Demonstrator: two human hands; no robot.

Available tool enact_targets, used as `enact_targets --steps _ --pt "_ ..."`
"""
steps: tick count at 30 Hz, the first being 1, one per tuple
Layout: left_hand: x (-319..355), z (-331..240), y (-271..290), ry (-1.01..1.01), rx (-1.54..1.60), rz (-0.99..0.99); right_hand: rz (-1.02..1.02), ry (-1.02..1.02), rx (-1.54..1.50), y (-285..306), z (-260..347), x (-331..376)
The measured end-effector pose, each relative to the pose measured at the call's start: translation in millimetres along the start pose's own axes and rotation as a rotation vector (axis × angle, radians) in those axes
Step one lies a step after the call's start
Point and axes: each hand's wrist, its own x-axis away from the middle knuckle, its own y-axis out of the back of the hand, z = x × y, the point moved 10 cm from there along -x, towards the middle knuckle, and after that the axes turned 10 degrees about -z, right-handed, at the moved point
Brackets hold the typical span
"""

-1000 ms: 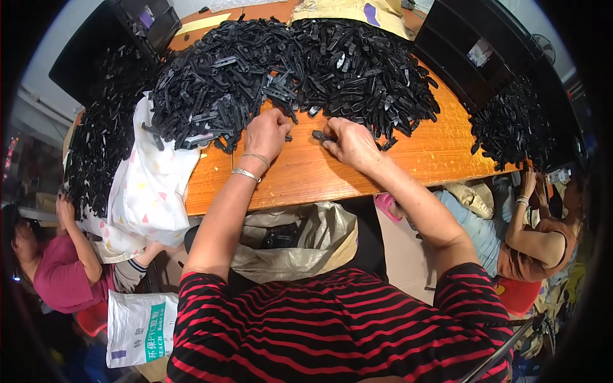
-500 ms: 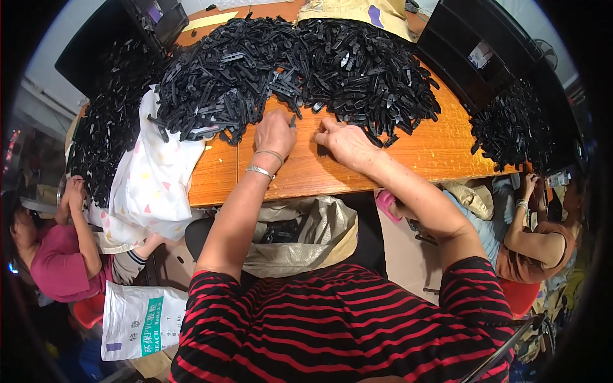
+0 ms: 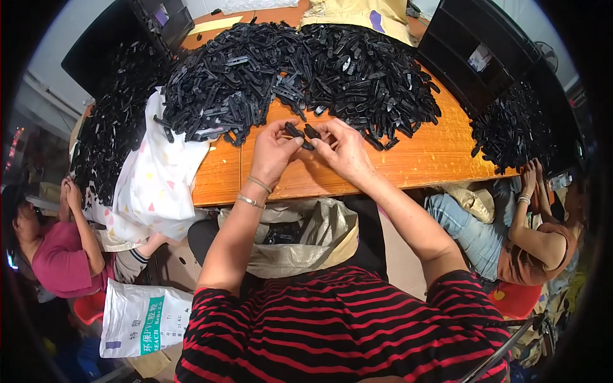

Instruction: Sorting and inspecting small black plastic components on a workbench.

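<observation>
Both hands meet above the table's (image 3: pixel 440 159) near edge: the left hand (image 3: pixel 273 153) pinches one black part (image 3: pixel 292 131), the right hand (image 3: pixel 345 150) another (image 3: pixel 312 132), the parts touching. A black pile (image 3: pixel 300 70) fills the far side. Below the left corner lies a white bag (image 3: pixel 137 319) with a green label.

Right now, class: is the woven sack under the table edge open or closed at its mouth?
Open. The woven sack gapes below the table, its rim folded outward, with dark pieces visible inside its mouth.

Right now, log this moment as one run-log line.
left hand: holds small black plastic part | right hand: holds second black part | parts: meet above wooden table | behind: black parts pile
</observation>
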Motion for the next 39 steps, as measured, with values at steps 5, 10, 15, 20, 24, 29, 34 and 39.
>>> enact_targets --steps 5,10,15,20,24,29,34,39 --pt "11.8 -31.3 -6.6 -0.269 -0.032 0.038 -0.018 0.118 0.018 -7.5 18.0 -4.0" --pt "17.7 -33.8 0.3 -0.318 -0.038 0.009 -0.006 0.124 0.015 -10.4 26.0 -5.5" --pt "36.6 -44.0 -8.2 -0.377 0.033 0.026 -0.03 0.211 0.058 -7.7 36.4 -4.6" --pt "57.9 -69.8 -10.0 -0.771 -0.387 -0.128 -0.099 0.051 -0.104 -7.0 26.5 -11.1" --pt "67.5 -80.8 -14.4 -0.799 -0.452 -0.106 0.095 -0.109 -0.301 -21.9 11.9 -4.1" --pt "58.7 -65.0 -4.6 -0.645 -0.294 -0.108 0.129 -0.161 -0.32 -33.0 -0.3 0.9" --pt "54.9 -47.2 3.9 -0.456 -0.096 -0.101 0.134 -0.208 -0.264 -44.5 -4.1 10.3" --pt "55.1 -26.3 25.7 -0.312 -0.061 -0.063 0.237 -0.29 -0.36 -62.4 -7.1 36.7"
